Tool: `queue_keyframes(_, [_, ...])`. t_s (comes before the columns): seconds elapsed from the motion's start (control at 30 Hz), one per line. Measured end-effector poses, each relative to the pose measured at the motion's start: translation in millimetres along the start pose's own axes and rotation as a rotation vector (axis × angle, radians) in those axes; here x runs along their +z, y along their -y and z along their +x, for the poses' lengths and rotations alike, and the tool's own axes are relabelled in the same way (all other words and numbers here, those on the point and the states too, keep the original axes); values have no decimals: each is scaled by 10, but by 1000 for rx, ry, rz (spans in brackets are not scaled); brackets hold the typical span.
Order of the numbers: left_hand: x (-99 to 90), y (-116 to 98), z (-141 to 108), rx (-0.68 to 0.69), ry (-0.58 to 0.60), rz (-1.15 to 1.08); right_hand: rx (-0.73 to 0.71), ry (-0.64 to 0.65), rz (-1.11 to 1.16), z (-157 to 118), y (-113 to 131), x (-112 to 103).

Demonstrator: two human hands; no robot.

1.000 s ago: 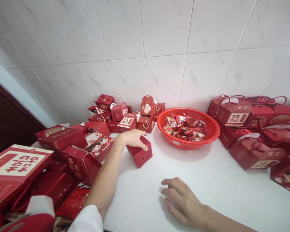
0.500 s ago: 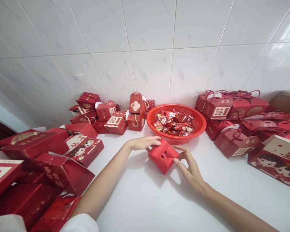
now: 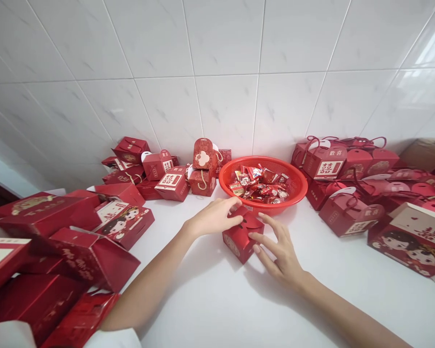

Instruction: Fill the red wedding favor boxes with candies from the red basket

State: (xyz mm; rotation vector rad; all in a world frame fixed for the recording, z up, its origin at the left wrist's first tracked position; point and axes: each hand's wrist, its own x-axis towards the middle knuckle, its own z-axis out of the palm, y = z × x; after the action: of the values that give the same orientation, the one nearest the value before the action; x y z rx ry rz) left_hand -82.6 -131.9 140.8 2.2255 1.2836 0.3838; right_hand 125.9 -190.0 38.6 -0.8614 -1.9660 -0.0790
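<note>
A small red box (image 3: 239, 240) stands on the white table between my hands, its top flaps folded inward over dark slots. My left hand (image 3: 213, 216) reaches over its back left side, thumb on the top flap and fingers bent behind it. My right hand (image 3: 280, 251) is at the box's right side, fingers apart, with fingertips touching the flap and side. Just behind the box is a red plastic basket (image 3: 300, 191) holding wrapped candies (image 3: 263, 186).
Red boxes (image 3: 94, 253) are heaped at the left. Smaller boxes (image 3: 172, 183) stand by the tiled wall (image 3: 224, 106). At the right are many handled boxes (image 3: 326, 164) and a larger box with cartoon faces (image 3: 409, 241). The white table (image 3: 203, 309) lies beneath.
The box's top flaps, standing up and spread before, are now folded down. My left hand has moved its thumb onto the top, and my right fingers have shifted left over the box.
</note>
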Motion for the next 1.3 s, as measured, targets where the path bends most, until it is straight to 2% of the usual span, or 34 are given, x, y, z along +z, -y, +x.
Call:
queue_keyframes(0.2, [-48, 49, 65, 23, -96, -175, 33, 68, -29, -34, -11, 39])
queue_keyframes(0.27, [-44, 103, 107, -18, -54, -225, 48, 83, -26, -42, -8, 38])
queue_keyframes(0.43, [29, 247, 193, -143, 84, -369, -26, 54, -23, -30, 50, 9])
queue_keyframes(0.53, [83, 234, 192, -128, 75, -319, -51, 50, -59, -28, 73, 4])
queue_keyframes(0.7, [148, 137, 159, -62, -11, -196, -97, 64, -14, -29, 121, -25])
queue_keyframes(1.0, [177, 64, 126, -76, -73, -34, -125, 60, -104, -38, 136, -7])
queue_keyframes(1.1, [193, 68, 123, -67, -82, -32, -62, 76, -113, -76, 112, 16])
queue_keyframes(1.3, [180, 20, 106, -142, -52, -7, 292, 131, 141, -141, 98, 23])
